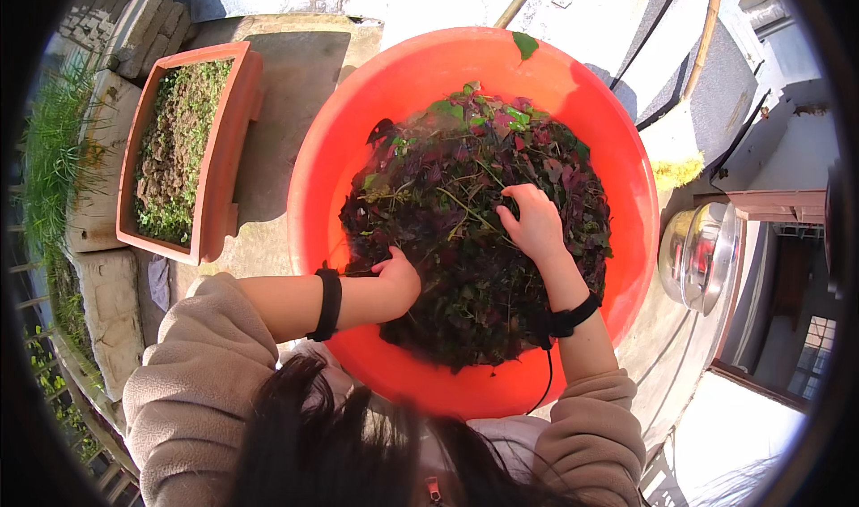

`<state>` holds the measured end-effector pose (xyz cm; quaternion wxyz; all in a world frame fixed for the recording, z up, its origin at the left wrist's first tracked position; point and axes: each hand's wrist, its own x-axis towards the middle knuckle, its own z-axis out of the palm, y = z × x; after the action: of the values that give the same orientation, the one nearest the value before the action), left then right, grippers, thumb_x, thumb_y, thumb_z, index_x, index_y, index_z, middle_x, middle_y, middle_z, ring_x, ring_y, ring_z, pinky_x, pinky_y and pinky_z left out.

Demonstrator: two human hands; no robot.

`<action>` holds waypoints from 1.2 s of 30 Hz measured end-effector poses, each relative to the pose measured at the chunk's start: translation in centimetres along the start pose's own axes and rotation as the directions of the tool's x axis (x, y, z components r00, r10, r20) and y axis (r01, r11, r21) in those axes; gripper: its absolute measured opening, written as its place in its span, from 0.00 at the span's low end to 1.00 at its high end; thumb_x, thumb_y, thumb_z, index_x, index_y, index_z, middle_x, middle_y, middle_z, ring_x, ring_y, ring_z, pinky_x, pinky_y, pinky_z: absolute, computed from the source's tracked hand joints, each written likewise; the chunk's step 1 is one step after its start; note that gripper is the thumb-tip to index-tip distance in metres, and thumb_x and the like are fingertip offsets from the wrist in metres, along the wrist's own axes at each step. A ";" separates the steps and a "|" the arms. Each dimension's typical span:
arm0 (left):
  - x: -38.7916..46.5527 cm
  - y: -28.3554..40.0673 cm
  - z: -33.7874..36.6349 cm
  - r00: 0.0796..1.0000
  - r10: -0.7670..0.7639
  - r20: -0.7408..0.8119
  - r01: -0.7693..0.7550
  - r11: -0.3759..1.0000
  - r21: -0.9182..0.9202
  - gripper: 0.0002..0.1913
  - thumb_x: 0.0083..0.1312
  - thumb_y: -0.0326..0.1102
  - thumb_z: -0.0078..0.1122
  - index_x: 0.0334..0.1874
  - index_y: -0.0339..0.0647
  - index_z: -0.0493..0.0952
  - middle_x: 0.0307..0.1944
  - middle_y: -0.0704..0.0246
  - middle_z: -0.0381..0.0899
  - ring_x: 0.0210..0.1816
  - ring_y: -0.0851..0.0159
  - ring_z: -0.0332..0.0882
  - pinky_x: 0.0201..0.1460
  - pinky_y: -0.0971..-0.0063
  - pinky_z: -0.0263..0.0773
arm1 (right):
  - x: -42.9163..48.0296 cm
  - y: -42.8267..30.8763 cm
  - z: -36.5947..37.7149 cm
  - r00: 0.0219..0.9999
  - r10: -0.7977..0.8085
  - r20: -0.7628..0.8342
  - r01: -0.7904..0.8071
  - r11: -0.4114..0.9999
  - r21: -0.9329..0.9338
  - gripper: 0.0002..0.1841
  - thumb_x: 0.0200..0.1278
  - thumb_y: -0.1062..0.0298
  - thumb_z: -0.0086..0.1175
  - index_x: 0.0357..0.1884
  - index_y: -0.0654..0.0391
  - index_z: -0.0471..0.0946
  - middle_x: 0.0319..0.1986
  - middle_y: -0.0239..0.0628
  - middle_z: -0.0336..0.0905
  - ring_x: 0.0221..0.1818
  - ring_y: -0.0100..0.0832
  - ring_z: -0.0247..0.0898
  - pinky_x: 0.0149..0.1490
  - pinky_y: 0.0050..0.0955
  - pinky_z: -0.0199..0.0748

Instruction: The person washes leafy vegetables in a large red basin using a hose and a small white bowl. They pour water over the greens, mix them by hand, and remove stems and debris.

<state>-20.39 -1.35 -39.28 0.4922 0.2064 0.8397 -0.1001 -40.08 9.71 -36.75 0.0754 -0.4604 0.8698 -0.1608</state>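
A large red plastic tub (pixel 376 71) holds a heap of dark green and purple leaves with stems (pixel 470 258). My left hand (pixel 397 280) is bent over the left side of the heap, its fingertips partly hidden, so I cannot tell if it grips anything. Over the right middle of the heap is my right hand (pixel 533 222), thumb and index finger apart at the leaves; its other fingers are hidden. Both wrists wear black straps. A single green leaf (pixel 525 45) clings to the tub's far rim.
Left of the tub stands a rectangular terracotta-coloured planter (pixel 225 165) with soil and small plants. Stone blocks (pixel 111 312) edge a grassy strip beyond it. At the right are a shiny metal basin (pixel 715 258) and a yellow-bristled broom (pixel 678 170). Dark hair hangs at the bottom.
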 end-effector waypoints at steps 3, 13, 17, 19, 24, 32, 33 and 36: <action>-2.2 0.5 -1.4 0.994 -0.109 -0.016 0.099 0.945 -0.310 0.17 0.50 0.40 0.67 0.42 0.41 0.83 0.37 0.64 0.84 0.35 0.54 0.82 0.43 0.50 0.76 | -1.3 -1.0 2.8 0.903 0.033 0.429 0.036 0.988 -0.151 0.30 0.60 0.58 0.53 0.67 0.37 0.63 0.69 0.43 0.48 0.64 0.54 0.54 0.53 0.54 0.67; -0.3 -5.2 -3.3 0.866 -0.267 -0.422 0.200 0.960 -0.198 0.39 0.55 0.57 0.61 0.70 0.62 0.59 0.71 0.59 0.53 0.71 0.50 0.48 0.64 0.39 0.50 | -9.3 0.6 4.2 0.802 -0.174 0.572 0.319 0.933 -0.164 0.34 0.56 0.44 0.57 0.66 0.27 0.62 0.70 0.33 0.47 0.57 0.45 0.62 0.51 0.43 0.69; -0.3 -4.0 -0.1 0.926 -0.313 -0.213 0.204 0.886 -0.417 0.45 0.59 0.51 0.60 0.75 0.67 0.43 0.75 0.58 0.39 0.72 0.42 0.41 0.61 0.37 0.54 | -7.8 0.8 3.7 0.752 -0.026 0.659 0.218 0.953 -0.210 0.37 0.59 0.44 0.54 0.70 0.30 0.55 0.72 0.35 0.40 0.61 0.48 0.61 0.54 0.47 0.70; -0.3 -3.9 0.1 0.930 -0.316 -0.189 0.227 0.896 -0.381 0.46 0.60 0.49 0.60 0.75 0.67 0.40 0.75 0.54 0.38 0.70 0.39 0.49 0.57 0.40 0.62 | -6.9 0.8 3.1 0.743 -0.062 0.667 0.184 0.976 -0.113 0.33 0.59 0.46 0.55 0.68 0.32 0.60 0.70 0.33 0.47 0.59 0.45 0.65 0.54 0.44 0.71; -1.0 -4.9 -2.0 0.983 -0.178 0.046 0.176 0.836 -0.520 0.49 0.57 0.57 0.62 0.75 0.63 0.40 0.73 0.50 0.46 0.60 0.48 0.70 0.51 0.60 0.72 | -2.2 0.8 0.7 0.769 -0.066 0.636 0.051 0.998 0.041 0.18 0.57 0.54 0.58 0.49 0.47 0.80 0.56 0.38 0.72 0.50 0.40 0.75 0.50 0.37 0.74; -3.6 -7.1 -5.7 0.982 0.080 -0.171 -0.144 0.902 -0.407 0.26 0.55 0.61 0.61 0.42 0.45 0.81 0.39 0.66 0.82 0.42 0.60 0.81 0.40 0.66 0.75 | -1.3 -3.7 5.3 0.782 -0.097 0.615 0.209 0.971 -0.113 0.34 0.49 0.42 0.63 0.62 0.33 0.68 0.66 0.45 0.52 0.68 0.56 0.47 0.59 0.62 0.61; -3.6 -7.3 -5.8 0.968 0.057 -0.243 -0.160 0.889 -0.430 0.25 0.55 0.61 0.61 0.36 0.43 0.83 0.34 0.69 0.83 0.40 0.60 0.82 0.40 0.66 0.75 | -2.1 -3.3 5.5 0.740 -0.131 0.660 0.264 0.959 -0.106 0.33 0.50 0.42 0.62 0.61 0.33 0.69 0.66 0.44 0.53 0.68 0.55 0.48 0.57 0.62 0.62; -2.7 -7.9 -5.1 0.882 -0.251 -0.398 0.073 0.909 -0.410 0.32 0.57 0.62 0.58 0.62 0.56 0.70 0.63 0.62 0.66 0.64 0.52 0.62 0.57 0.48 0.64 | -2.4 0.0 5.0 0.803 0.025 0.596 0.124 0.970 -0.207 0.32 0.53 0.38 0.57 0.62 0.33 0.69 0.66 0.39 0.54 0.68 0.44 0.52 0.56 0.60 0.64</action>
<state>-26.69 -7.18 -34.68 0.3089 0.0512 0.9468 0.0737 -37.35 10.59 -41.46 0.2843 -0.5158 0.8027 0.0939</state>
